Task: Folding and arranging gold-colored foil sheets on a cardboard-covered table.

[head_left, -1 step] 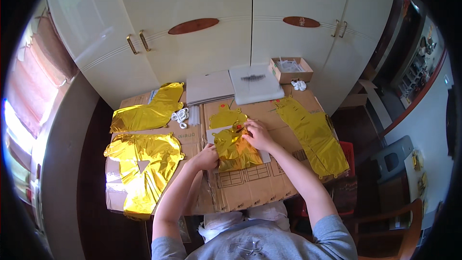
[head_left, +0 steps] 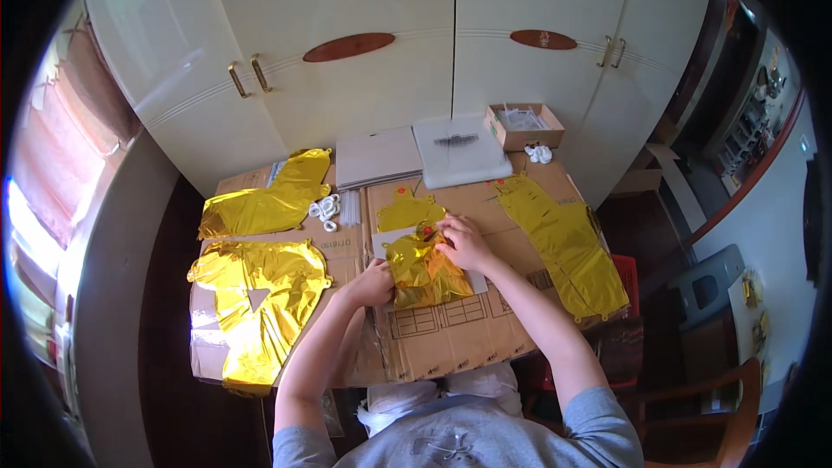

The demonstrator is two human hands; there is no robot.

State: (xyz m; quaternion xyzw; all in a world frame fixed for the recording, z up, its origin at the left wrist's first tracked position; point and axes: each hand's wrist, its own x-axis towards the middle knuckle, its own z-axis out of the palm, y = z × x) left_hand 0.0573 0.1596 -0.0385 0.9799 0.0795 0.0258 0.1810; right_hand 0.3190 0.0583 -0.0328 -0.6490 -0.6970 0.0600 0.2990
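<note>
A flat gold foil balloon (head_left: 422, 273), creased and folded, lies over a pale card sheet (head_left: 479, 282) in front of me. My left hand (head_left: 375, 283) is closed at its lower left edge, and the fingertips are partly hidden there. On the upper right side, my right hand (head_left: 465, 243) has bent fingers pinching the foil near a small red spot. Just beyond the card's far edge shows another gold foil piece (head_left: 406, 211), which also bears a red spot. Whether the two pieces are joined cannot be made out.
Flat gold foil balloons lie at the left (head_left: 260, 295), far left (head_left: 269, 199) and right (head_left: 568, 251). White ribbon rolls (head_left: 326, 208) sit beside thin white sticks (head_left: 349, 207). Behind are grey card sheets (head_left: 377, 157), clear plastic bags (head_left: 464, 165) and an open box (head_left: 530, 137).
</note>
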